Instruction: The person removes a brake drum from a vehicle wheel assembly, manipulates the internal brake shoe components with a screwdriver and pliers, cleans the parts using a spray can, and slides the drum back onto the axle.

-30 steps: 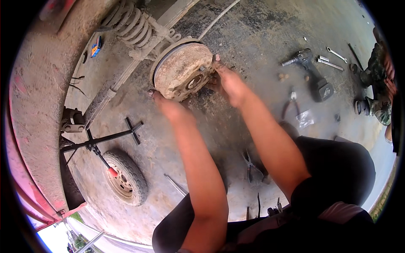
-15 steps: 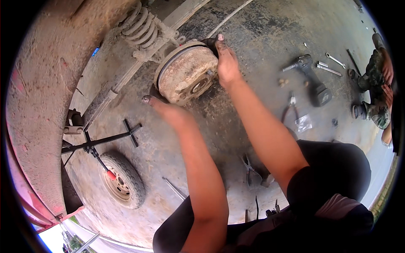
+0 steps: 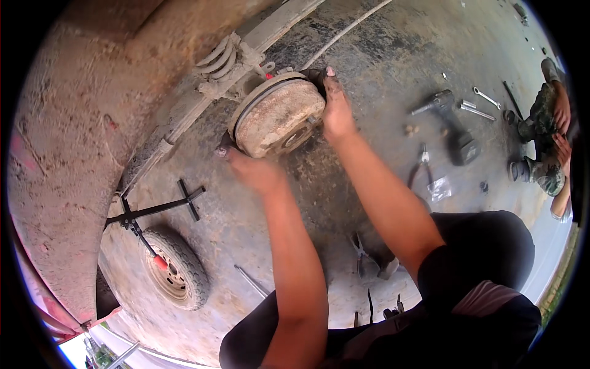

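A rusty, mud-caked brake drum [image 3: 276, 117] sits at the end of the axle, its hub face tilted toward me and to the lower right. My left hand [image 3: 255, 171] grips its lower left rim, with darkened fingertips curled behind the edge. On the opposite side, my right hand [image 3: 338, 114] clasps the right rim, thumb up and fingers partly hidden behind the drum. Just beyond the drum are a dirty coil spring [image 3: 218, 61] and the axle beam [image 3: 184, 120].
A muddy fender [image 3: 74, 123] overhangs the left. Below it are a black stand [image 3: 157, 209] and a wheel [image 3: 184, 277]. On the floor lie a cordless power tool [image 3: 452, 126], pliers [image 3: 362, 252], more pliers [image 3: 423, 166] and a wrench [image 3: 487, 98]. Another person [image 3: 547, 123] sits far right.
The drum and both hands appear slightly lower and to the right in the picture. The fender covers more of the coil spring. Both hands keep their hold on the rim.
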Demonstrator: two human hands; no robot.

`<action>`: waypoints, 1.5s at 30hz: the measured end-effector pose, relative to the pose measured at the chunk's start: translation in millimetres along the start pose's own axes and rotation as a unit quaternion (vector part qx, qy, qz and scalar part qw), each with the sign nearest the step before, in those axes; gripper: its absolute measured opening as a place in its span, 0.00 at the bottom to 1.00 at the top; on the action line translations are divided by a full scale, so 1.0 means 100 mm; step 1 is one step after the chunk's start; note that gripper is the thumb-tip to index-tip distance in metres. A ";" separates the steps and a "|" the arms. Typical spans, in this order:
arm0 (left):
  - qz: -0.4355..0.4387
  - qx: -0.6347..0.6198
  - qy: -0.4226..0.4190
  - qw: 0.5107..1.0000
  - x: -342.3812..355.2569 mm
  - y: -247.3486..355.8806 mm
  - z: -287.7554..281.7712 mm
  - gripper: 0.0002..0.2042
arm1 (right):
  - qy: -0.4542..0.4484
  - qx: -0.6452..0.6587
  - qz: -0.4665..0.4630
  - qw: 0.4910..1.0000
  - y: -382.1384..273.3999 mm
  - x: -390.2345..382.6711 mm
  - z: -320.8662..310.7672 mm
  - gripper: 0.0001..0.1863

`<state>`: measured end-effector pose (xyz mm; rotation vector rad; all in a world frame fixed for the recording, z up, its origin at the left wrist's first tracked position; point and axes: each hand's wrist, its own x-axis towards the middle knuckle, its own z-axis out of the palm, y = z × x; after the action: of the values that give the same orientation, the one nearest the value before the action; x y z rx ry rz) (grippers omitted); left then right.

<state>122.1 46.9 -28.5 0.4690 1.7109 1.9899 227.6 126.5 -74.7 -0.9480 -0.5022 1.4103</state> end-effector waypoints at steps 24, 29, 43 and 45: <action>0.056 0.105 -0.018 0.993 0.22 -0.31 -0.22 0.28 | -0.045 -0.186 -0.046 0.980 -0.23 -0.09 0.12 0.25; -0.055 -0.011 0.009 0.998 0.11 -0.12 -0.07 0.28 | -0.041 -0.083 -0.093 0.991 0.04 0.09 -0.03 0.23; 0.033 0.109 -0.083 0.990 -0.25 -0.35 -0.31 0.33 | -0.035 -0.104 0.151 0.982 -0.28 -0.30 0.05 0.42; -0.090 0.017 -0.119 0.989 -0.20 -0.61 -0.48 0.32 | -0.116 -0.189 0.004 0.975 -0.55 -0.59 0.32 0.39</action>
<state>120.5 3.4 -95.2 0.5220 1.5812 1.7072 226.9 83.2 0.9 -1.0896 -0.9678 1.4699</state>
